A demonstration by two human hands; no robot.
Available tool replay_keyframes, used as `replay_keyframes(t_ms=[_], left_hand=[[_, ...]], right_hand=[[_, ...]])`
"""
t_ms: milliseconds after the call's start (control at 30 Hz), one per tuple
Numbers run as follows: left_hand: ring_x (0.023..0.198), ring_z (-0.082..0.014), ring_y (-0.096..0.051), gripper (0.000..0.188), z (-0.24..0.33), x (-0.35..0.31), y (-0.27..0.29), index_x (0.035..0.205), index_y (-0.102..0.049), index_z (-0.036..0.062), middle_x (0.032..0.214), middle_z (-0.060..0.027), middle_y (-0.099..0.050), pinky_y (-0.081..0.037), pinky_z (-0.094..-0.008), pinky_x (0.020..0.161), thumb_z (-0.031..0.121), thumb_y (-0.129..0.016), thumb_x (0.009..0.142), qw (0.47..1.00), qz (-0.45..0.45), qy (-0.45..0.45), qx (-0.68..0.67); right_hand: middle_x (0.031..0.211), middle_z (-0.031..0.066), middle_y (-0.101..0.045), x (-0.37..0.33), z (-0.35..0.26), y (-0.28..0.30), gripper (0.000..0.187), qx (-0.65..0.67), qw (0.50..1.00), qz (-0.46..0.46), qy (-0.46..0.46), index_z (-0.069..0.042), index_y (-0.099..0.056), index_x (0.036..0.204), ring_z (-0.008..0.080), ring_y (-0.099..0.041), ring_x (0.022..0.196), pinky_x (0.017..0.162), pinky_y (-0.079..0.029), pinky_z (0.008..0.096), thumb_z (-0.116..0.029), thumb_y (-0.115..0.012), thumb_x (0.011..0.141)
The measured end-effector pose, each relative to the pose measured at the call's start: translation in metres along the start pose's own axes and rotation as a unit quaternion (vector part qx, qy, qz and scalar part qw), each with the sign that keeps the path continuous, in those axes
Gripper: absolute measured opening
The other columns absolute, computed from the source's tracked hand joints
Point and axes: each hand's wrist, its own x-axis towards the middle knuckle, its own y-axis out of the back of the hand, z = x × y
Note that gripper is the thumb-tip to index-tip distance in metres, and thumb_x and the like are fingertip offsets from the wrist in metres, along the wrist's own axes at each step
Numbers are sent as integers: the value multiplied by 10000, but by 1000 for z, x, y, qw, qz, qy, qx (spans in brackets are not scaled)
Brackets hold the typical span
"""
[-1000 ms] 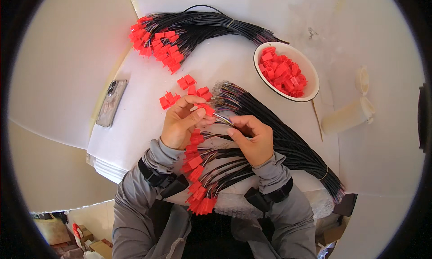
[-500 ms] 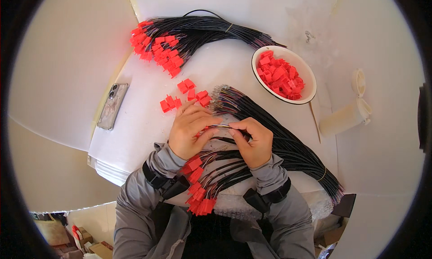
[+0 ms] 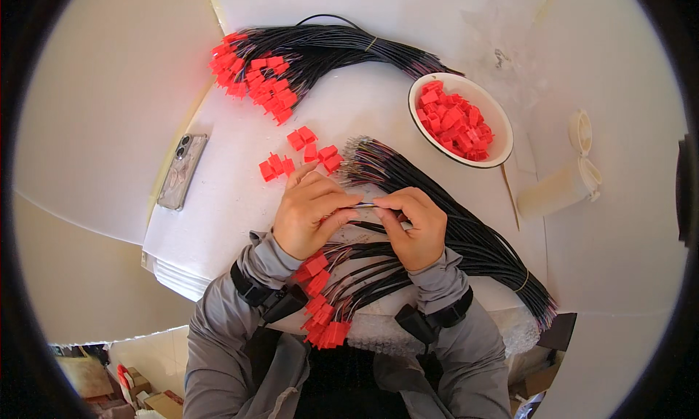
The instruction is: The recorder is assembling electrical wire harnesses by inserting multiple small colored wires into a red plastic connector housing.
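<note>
Both of my hands pinch the thin wires at the end of one black cable (image 3: 369,205), held over the middle of the table. My left hand (image 3: 307,209) has thumb and forefinger closed on the wire ends; anything deeper in its grip is hidden by the fingers. My right hand (image 3: 416,228) grips the same cable a little further back. Beside and beneath the hands lies a bundle of black cables (image 3: 451,208) with bare wire ends. Nearer me, several cables end in red plastic connectors (image 3: 318,283).
Loose red connectors (image 3: 271,168) lie beyond my left hand. A white bowl (image 3: 502,120) of red connectors stands at the back right. Another cable bundle (image 3: 328,44) with connectors lies at the back. There are a phone (image 3: 182,171), a thin stick (image 3: 510,198) and a lidded cream container (image 3: 559,191).
My right hand has shifted slightly right, and the fingers of my left hand have closed further over the wires. The red glimpsed inside my left hand is now mostly covered.
</note>
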Motion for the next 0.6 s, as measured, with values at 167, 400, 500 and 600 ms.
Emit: replay_keyframes(t_ms=[167,400,500,600], left_hand=[[715,-193,-547,140,0,-2,-1,813,-652,114,734,-13,-584,-306,-447,934,52,-670,689,1000,0,6,-2],[732,-202,-543,106,1,1,3,767,-637,112,719,-17,-577,-327,-439,912,69,-676,678,999,-23,2,24],[745,-217,-536,88,0,1,10,741,-625,102,739,-28,-578,-358,-407,839,109,-683,675,993,-109,-2,35],[757,-238,-526,101,3,2,12,720,-614,93,790,-50,-585,-372,-387,740,140,-688,669,982,-187,0,24]], right_hand=[[764,107,-585,-1,0,-2,170,-6,1000,-13,3,-35,-626,827,248,-584,675,592,-469,301,36,-650,673],[717,88,-554,5,-4,6,145,-117,989,-70,65,-49,-621,777,249,-558,643,569,-445,302,4,-662,648],[711,54,-549,3,-3,8,91,-114,983,-133,54,-75,-593,719,269,-558,654,552,-452,348,-89,-657,655],[720,66,-567,0,-3,12,90,-95,967,-233,26,-76,-598,707,272,-571,647,540,-452,356,-126,-661,666]])
